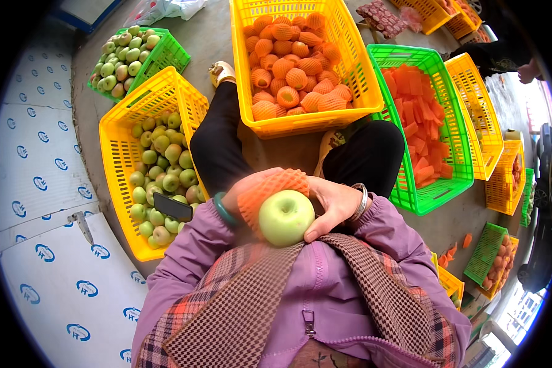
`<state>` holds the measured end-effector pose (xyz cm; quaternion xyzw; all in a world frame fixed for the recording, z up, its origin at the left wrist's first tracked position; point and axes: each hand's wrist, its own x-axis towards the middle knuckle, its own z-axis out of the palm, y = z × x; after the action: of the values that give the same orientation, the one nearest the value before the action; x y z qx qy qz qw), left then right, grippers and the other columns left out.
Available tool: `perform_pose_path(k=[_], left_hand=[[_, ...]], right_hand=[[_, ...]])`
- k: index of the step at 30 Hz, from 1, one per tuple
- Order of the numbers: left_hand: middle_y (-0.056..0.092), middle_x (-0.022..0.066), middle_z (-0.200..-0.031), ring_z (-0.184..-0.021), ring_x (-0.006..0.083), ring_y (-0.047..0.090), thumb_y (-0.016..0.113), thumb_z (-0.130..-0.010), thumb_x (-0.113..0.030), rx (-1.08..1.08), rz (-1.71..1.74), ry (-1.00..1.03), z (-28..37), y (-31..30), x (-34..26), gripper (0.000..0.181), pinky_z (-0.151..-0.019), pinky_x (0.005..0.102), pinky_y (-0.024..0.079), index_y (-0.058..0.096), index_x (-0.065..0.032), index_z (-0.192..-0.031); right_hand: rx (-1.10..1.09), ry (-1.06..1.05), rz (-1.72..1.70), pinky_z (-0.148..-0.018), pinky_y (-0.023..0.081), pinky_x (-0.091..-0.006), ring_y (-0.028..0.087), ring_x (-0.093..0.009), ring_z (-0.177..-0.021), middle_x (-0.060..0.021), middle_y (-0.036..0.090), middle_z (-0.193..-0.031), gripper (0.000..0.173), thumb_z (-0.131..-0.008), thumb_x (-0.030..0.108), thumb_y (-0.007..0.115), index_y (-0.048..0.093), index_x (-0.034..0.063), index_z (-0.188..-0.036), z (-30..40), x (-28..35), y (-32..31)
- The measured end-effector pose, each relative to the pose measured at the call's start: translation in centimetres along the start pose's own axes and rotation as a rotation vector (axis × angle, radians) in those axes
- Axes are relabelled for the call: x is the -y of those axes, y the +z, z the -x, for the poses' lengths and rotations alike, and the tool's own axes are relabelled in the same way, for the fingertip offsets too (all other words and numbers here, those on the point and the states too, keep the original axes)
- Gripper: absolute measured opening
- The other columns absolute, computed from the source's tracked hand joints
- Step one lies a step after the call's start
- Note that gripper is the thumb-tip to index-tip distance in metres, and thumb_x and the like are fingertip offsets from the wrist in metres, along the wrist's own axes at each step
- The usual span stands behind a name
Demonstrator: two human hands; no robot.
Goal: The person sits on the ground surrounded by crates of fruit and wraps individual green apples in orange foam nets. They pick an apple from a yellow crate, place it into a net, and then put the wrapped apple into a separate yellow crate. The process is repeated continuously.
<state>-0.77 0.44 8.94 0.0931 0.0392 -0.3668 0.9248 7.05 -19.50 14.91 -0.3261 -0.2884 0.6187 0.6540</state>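
Close to my chest, a pale green apple [287, 220] rests with its hollow facing up, partly against an orange foam fruit net [262, 193]. My right hand [336, 198] grips the apple from the right, thumb on its lower side. My left hand [239, 191] has the foam net, which is draped over its fingers and hides most of them. Just left of my knee, a yellow crate [115, 152] holds bare green apples [165, 165]. Beyond my hands, between my legs, another yellow crate [269, 128] contains netted apples [296, 78]. A green crate [425, 204] of flat orange foam nets [418, 124] stands at my right.
A dark phone [173, 208] lies on the apples at left. Farther left is a green crate [172, 53] heaped with apples. More crates line the right side, including a yellow crate [480, 119]. Another person's hand [529, 71] shows at upper right. White printed panels [55, 257] border the left.
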Motion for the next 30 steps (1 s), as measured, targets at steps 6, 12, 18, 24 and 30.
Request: perform_pose_path(k=[6,12,18,24,30], left_hand=[[0.061,0.0117,-0.120,-0.106,0.0207,0.061,0.061,-0.090,-0.018,-0.080,-0.197,0.135,1.6,-0.3,0.2,0.038,-0.092,0.0331,0.051,0.052,-0.0016,-0.124],[0.060,0.0096,-0.106,-0.096,0.0188,0.061,0.062,-0.086,-0.010,-0.034,-0.300,0.349,0.8,-2.6,0.3,0.021,-0.085,0.0310,0.051,0.053,-0.0034,-0.104],[0.062,0.0017,-0.095,-0.086,0.0076,0.059,0.060,-0.087,0.001,-0.515,-0.631,0.453,0.6,-1.3,-0.1,0.015,-0.081,0.0220,0.049,0.058,-0.0019,-0.101],[0.059,-0.0002,-0.087,-0.079,0.0054,0.057,0.055,-0.084,0.005,-0.781,-1.014,0.665,0.6,0.2,0.6,0.014,-0.071,0.0212,0.048,0.055,-0.0027,-0.096],[0.050,-0.0011,-0.087,-0.072,0.0044,0.051,0.056,-0.086,0.007,-0.577,-1.268,0.624,0.3,2.4,2.8,0.020,-0.067,0.0182,0.044,0.050,-0.0046,-0.100]], right_hand=[[-0.026,-0.003,-0.041,-0.109,0.036,-0.0346,0.047,-0.017,-0.127,-0.0090,0.050,-0.138,0.087,-0.070,0.013,0.084,0.037,0.0012,-0.143,0.0,0.0,0.0],[-0.133,0.027,-0.041,-0.106,0.039,-0.0336,0.050,-0.015,-0.121,-0.0068,0.054,-0.129,0.080,-0.070,0.009,0.084,0.041,0.0024,-0.138,0.7,-0.9,-1.0],[-0.273,-0.056,0.198,-0.102,0.042,-0.0317,0.052,-0.015,-0.117,-0.0072,0.054,-0.126,0.075,-0.073,0.016,0.083,0.043,0.0022,-0.134,0.2,-1.5,-1.7],[-0.561,-0.208,0.512,-0.099,0.045,-0.0329,0.056,-0.019,-0.113,-0.0130,0.057,-0.121,0.074,-0.072,0.022,0.084,0.045,-0.0001,-0.131,-0.4,-3.6,-2.8],[-0.801,-0.240,0.699,-0.098,0.046,-0.0313,0.057,-0.019,-0.113,-0.0139,0.057,-0.121,0.075,-0.070,0.012,0.083,0.043,0.0004,-0.132,-0.5,-4.3,-3.9]])
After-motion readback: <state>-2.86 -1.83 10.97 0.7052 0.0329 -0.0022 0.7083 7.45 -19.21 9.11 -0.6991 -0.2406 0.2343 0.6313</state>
